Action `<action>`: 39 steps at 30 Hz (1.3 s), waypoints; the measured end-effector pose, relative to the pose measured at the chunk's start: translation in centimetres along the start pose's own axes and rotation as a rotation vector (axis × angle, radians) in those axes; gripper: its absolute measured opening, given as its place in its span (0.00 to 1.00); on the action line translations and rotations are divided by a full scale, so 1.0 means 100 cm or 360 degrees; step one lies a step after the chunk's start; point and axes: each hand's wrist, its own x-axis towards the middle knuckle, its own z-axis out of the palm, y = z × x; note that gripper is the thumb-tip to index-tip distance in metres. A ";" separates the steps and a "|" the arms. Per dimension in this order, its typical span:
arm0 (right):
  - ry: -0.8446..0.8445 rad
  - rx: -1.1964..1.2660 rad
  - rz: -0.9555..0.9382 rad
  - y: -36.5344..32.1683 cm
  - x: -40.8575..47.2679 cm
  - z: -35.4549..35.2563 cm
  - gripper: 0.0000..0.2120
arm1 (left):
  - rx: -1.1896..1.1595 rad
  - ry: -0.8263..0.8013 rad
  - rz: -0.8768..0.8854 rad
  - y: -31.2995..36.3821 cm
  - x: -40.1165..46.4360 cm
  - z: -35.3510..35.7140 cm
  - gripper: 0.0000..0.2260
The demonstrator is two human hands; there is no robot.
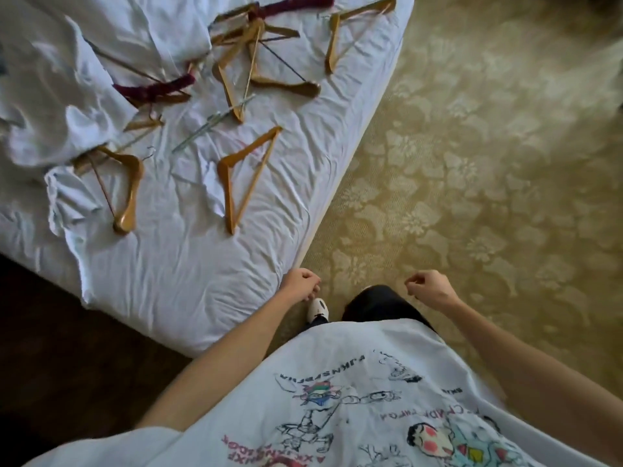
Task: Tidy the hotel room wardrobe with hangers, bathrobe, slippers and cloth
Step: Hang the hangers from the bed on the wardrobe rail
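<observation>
The wooden hangers lay scattered over the bed, which filled the frame from nine to twelve o'clock. One light wooden hanger sat alone near the middle of the sheet, a darker contoured hanger lay at its nine o'clock, and a tangled heap of hangers sat at its twelve o'clock. Two hangers with dark red padding lay in that spread, one near the top edge and one beside the crumpled white cloth bunched at ten o'clock. Another wooden hanger rested alone at about one o'clock, close to the bed's edge.

Both bare arms reached forward from the bottom of the view, held low and apart. The left hand hovered over the bed's corner, fingers curled loosely inward, holding nothing. The right hand hung over the carpet, its fingers likewise curled loosely and empty. Between them showed a white shoe and a dark trouser leg. A white printed T-shirt filled six o'clock, and patterned gold carpet spread from one to five o'clock.
</observation>
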 end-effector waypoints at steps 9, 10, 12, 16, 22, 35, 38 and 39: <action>0.0062 0.0256 0.0360 0.028 0.124 -0.106 0.07 | 0.0228 -0.0166 0.0114 0.197 0.139 -0.002 0.09; 0.0054 0.0285 0.0359 0.023 0.144 -0.120 0.07 | 0.0234 -0.0162 0.0100 0.215 0.154 -0.004 0.08; 0.0017 0.0292 0.0327 0.007 0.179 -0.152 0.07 | 0.0232 -0.0119 0.0046 0.249 0.178 -0.011 0.08; -0.0078 0.0157 0.0109 -0.057 0.252 -0.218 0.08 | 0.0124 0.0010 -0.0048 0.313 0.216 -0.029 0.08; -0.0208 0.0026 -0.0257 -0.179 0.351 -0.296 0.08 | -0.0078 0.0212 -0.0205 0.351 0.250 -0.053 0.10; -0.0441 -0.0491 -0.0605 -0.338 0.546 -0.418 0.08 | -0.0737 0.0382 -0.0625 0.457 0.364 -0.074 0.09; -0.0433 -0.0602 -0.0584 -0.351 0.589 -0.461 0.07 | -0.0723 0.0382 -0.0545 0.511 0.402 -0.088 0.10; -0.0417 -0.0623 -0.0574 -0.355 0.607 -0.476 0.08 | -0.0736 0.0378 -0.0503 0.531 0.416 -0.094 0.10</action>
